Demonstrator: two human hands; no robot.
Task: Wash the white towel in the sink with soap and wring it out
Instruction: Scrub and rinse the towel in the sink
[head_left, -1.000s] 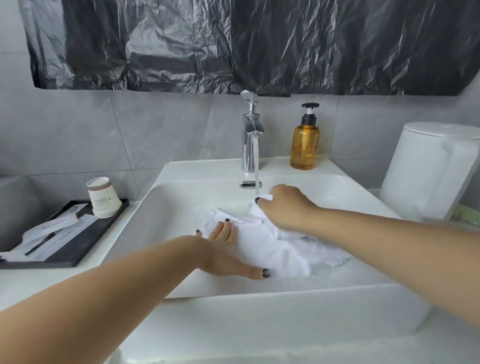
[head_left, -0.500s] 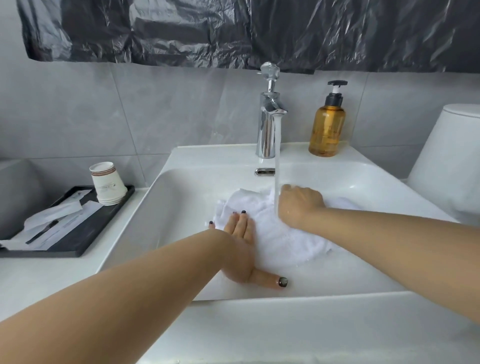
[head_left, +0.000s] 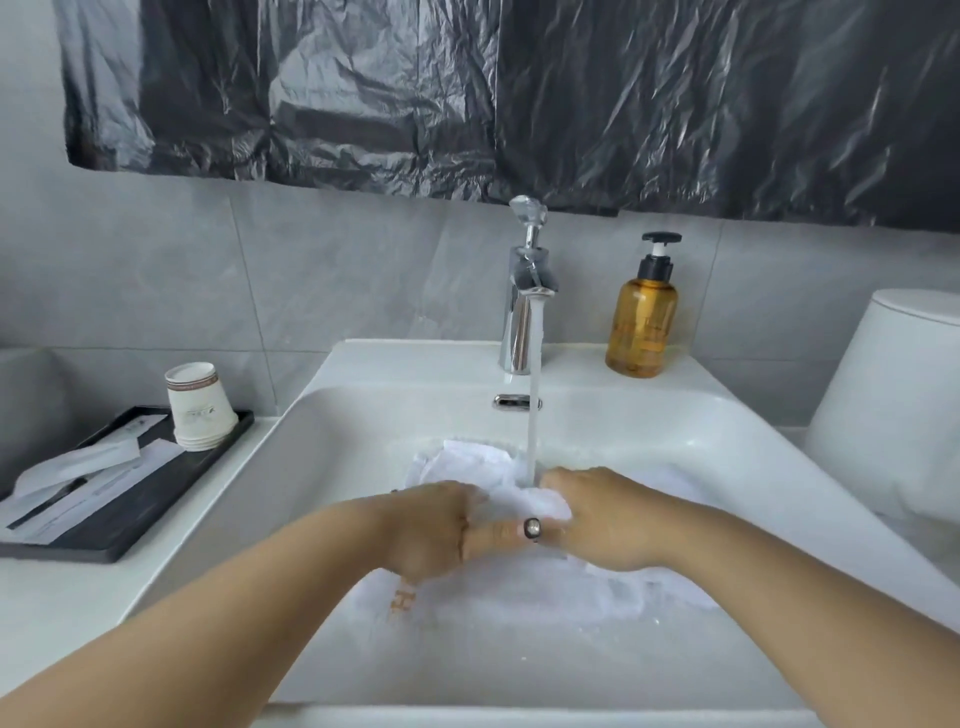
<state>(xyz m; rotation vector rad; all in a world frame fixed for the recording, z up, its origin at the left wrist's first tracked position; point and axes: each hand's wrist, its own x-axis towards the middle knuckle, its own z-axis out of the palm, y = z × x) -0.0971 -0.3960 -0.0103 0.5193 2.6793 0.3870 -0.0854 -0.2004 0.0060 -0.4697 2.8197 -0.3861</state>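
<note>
Lying bunched in the basin of the white sink (head_left: 363, 415), the white towel (head_left: 467, 467) is seen directly under the stream of water (head_left: 533, 395) that runs from the chrome faucet (head_left: 522, 312). The cloth is gathered between both hands at the middle of the basin. The left hand (head_left: 426, 530) is curled down onto the towel, its thumb stretched out toward the other hand, and the fabric appears to be gripped under its fingers. The right hand (head_left: 608, 519) is likewise bent over the towel, a raised fold of wet cloth being held just beside where the water lands. The two hands are set close together, with the left thumb touching or nearly touching the right hand. More of the towel is spread beneath and behind the hands on the basin floor. An amber soap bottle (head_left: 642, 322) with a black pump is stood on the back ledge of the sink, to the right of the faucet and well apart from the hands. A stack of paper cups (head_left: 200, 410) is placed upside down on a black tray (head_left: 156, 499) on the counter to the left, beside some wrapped packets (head_left: 78, 467). Black plastic sheeting (head_left: 519, 93) is hung across the wall above.
</note>
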